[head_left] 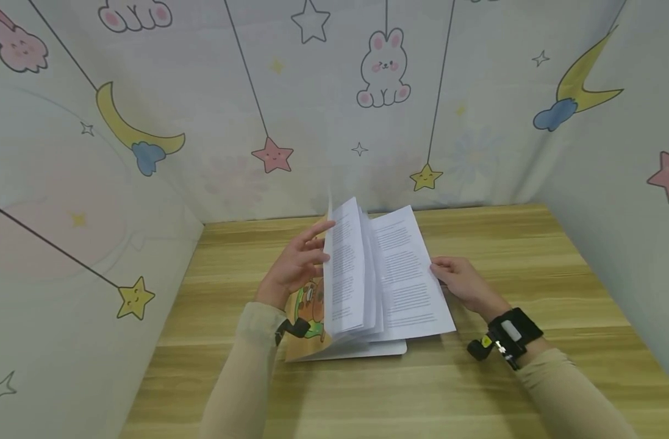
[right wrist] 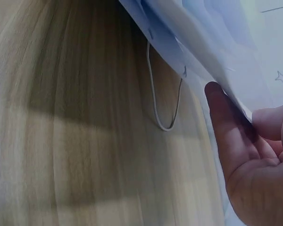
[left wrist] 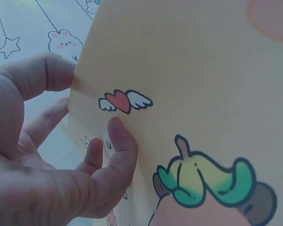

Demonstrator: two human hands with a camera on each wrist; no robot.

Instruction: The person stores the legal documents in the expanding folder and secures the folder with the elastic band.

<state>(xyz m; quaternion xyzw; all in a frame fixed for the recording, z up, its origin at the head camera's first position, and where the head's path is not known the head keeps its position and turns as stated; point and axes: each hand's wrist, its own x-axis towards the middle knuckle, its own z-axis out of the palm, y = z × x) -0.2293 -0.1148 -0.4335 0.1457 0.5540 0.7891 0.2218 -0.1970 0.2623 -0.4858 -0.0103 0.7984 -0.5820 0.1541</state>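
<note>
A folder with a yellow-orange cartoon cover [head_left: 308, 305] stands open on the table, with printed sheets [head_left: 407, 274] and clear pocket leaves [head_left: 374, 286] fanned inside. At the cover's raised edge, my left hand [head_left: 296, 265] grips it with curled fingers. The left wrist view shows some of those fingers in front of the cover [left wrist: 203, 84], which bears a winged heart, and others at its edge. My right hand [head_left: 460, 280] pinches the right edge of the printed sheets between thumb and fingers. A thin pale cord loop [right wrist: 166, 128] hangs under the sheets in the right wrist view.
The wood-grain table [head_left: 356, 396] extends around the folder. White curtain walls [head_left: 323, 97] with cartoon rabbits, moons and stars rise behind and on both sides. A black camera strap [head_left: 515, 334] is worn on the right wrist.
</note>
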